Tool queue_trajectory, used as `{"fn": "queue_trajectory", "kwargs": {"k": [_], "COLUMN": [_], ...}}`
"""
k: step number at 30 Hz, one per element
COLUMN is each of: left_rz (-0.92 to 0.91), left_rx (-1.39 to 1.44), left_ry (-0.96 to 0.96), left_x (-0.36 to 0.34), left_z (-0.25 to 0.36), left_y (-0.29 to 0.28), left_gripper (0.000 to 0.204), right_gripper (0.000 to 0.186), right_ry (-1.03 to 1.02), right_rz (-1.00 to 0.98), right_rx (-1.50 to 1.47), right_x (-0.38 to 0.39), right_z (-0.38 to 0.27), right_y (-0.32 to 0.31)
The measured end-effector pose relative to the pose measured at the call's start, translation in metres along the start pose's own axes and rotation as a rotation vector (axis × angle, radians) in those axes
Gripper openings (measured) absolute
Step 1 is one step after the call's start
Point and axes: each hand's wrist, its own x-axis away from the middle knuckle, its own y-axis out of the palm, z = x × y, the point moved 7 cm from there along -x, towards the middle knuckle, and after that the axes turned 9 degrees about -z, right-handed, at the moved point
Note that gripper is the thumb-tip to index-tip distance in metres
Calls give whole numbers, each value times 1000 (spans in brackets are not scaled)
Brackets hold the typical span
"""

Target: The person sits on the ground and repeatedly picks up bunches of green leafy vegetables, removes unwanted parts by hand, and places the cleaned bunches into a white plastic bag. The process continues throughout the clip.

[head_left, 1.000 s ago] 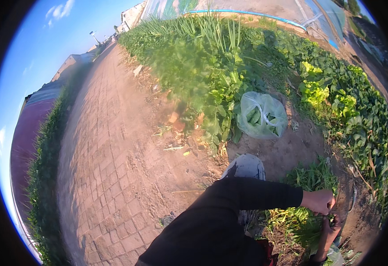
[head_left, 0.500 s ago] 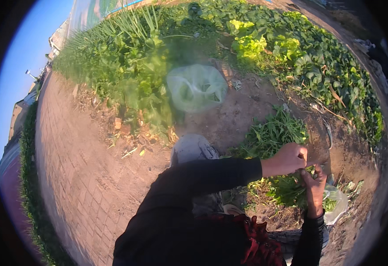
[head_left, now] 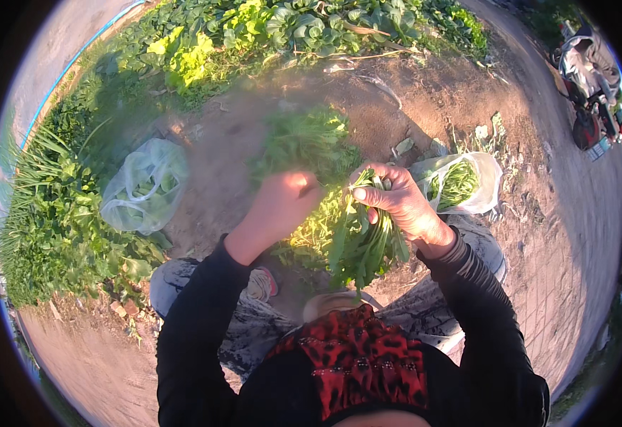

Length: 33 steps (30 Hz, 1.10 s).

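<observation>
My right hand (head_left: 400, 203) grips a bunch of leafy greens (head_left: 368, 249) by the stem end, thumb across the stems, and the leaves hang down toward my lap. Just left of it, apart from the bunch, is my left hand (head_left: 282, 206). Its fingers look curled closed, though glare and blur hide whatever may be between them. Beyond both hands a heap of cut greens (head_left: 307, 142) lies on the soil. Yellowish leaves (head_left: 314, 231) lie on the ground between my hands. To the right of my right hand, a translucent plastic bag (head_left: 490, 181) stands open with greens inside.
Another translucent bag (head_left: 136, 206) with greens sits on the left, beside a bed of growing plants (head_left: 69, 228). Leafy vegetable rows (head_left: 311, 28) border the far side. Paving (head_left: 574, 285) runs along the right, where a parked vehicle (head_left: 592, 78) stands farther off.
My view has swung to the right. The left hand has drawn away from the right, which still holds the bunch, now more fully seen.
</observation>
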Motion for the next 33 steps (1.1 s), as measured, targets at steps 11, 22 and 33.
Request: {"fn": "queue_trajectory", "kwargs": {"k": [11, 22, 33], "left_rz": [131, 379, 166], "left_rx": [392, -402, 172], "left_ry": [264, 398, 359], "left_x": [13, 24, 13], "left_z": [56, 60, 52], "left_y": [-13, -15, -19], "left_gripper": [18, 19, 21], "right_gripper": [16, 13, 26], "right_ry": [6, -34, 32], "right_rz": [28, -82, -65], "right_rx": [-6, 66, -50], "right_x": [3, 2, -1], "right_z": [3, 5, 8], "right_y": [-3, 6, -4]}}
